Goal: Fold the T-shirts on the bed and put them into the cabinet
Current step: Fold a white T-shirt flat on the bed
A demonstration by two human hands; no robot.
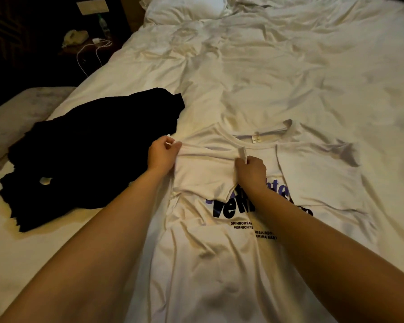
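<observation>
Surroundings: a rumpled white bed (278, 73) with one pillow (184, 8) at the far end; far left, a dark nightstand (84, 50) carrying a bottle (103, 24) and a white cable (91, 52). Nothing blocks the work area. Count: two garments. One black T-shirt (84, 155) lies crumpled at near left. One white T-shirt (231, 252), printed with dark lettering, lies flat, front up, at near centre, collar far. Its left sleeve is folded inward over the chest. The left hand (161, 155) and right hand (251, 170) each pinch that folded sleeve edge.
</observation>
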